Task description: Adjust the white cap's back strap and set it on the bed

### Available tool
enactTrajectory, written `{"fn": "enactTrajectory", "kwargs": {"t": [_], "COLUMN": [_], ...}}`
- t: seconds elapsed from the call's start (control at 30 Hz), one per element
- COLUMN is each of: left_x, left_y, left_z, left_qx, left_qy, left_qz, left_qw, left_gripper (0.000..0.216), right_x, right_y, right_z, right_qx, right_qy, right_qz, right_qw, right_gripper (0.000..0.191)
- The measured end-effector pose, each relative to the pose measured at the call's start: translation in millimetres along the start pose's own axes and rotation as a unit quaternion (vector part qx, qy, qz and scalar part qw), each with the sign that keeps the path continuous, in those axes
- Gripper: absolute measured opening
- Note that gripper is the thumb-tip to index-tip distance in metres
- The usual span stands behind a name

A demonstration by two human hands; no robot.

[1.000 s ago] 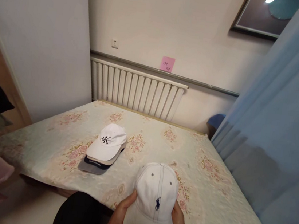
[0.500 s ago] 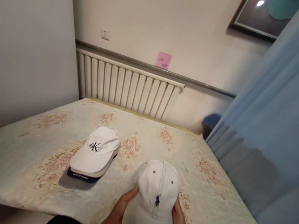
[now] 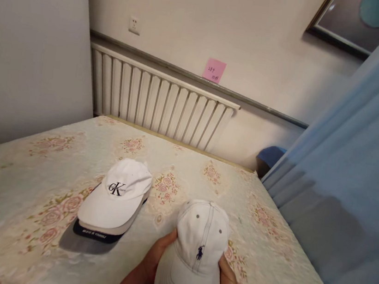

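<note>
A white baseball cap (image 3: 200,236) with a small dark horse-rider emblem is held between both hands, its brim pointing down toward me. My left hand (image 3: 156,261) grips its left side with the thumb on the crown's lower edge. On the opposite side my right hand (image 3: 229,282) is closed around the edge; most of its fingers are hidden beneath. To the left, a white cap with black CK lettering (image 3: 123,189) lies stacked on other headwear, including a navy brim with white text (image 3: 95,233).
The stack rests on a flower-patterned bedspread (image 3: 184,178). Behind stand a white radiator (image 3: 163,101) and a wall with a pink note (image 3: 214,70). A blue curtain (image 3: 352,182) hangs at right, near a dark blue object (image 3: 271,156). A framed picture (image 3: 343,36) is upper right.
The camera view has shifted and tilted slightly, so the cap stack appears larger and lower left. Both hands still hold the white cap in nearly the same pose.
</note>
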State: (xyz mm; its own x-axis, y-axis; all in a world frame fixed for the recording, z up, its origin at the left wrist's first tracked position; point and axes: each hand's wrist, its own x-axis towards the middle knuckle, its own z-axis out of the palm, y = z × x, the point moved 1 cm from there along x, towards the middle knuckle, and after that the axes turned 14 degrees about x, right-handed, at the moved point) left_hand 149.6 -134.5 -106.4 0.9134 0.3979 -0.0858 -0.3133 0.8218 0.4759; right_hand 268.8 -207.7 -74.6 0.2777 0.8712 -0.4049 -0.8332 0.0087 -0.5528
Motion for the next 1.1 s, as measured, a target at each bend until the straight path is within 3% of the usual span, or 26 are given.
{"fn": "enactTrajectory", "kwargs": {"t": [0.4,0.67,0.8,1.1], "left_x": [-0.6,12.6,12.8,5.4], "left_y": [-1.2,1.7,9.2,13.2], "left_z": [-26.2,-53.8,-54.1,-40.5], "left_qx": [-0.012,-0.037,-0.038,-0.038], "left_qy": [-0.024,-0.052,-0.050,-0.053], "left_qz": [0.010,0.008,-0.007,-0.012], "left_qw": [1.000,0.998,0.998,0.998], "left_gripper": [0.061,0.064,0.064,0.063], "right_x": [-7.8,16.2,16.5,1.1], "right_y": [10.4,24.0,32.5,30.6], "right_z": [-12.5,-15.9,-18.7,-22.0], "right_qx": [0.003,0.014,0.016,-0.027], "right_qy": [0.000,-0.033,-0.028,-0.012], "right_qz": [-0.093,-0.020,-0.080,-0.116], "right_qw": [0.996,0.999,0.996,0.993], "right_gripper": [0.059,0.053,0.054,0.047]}}
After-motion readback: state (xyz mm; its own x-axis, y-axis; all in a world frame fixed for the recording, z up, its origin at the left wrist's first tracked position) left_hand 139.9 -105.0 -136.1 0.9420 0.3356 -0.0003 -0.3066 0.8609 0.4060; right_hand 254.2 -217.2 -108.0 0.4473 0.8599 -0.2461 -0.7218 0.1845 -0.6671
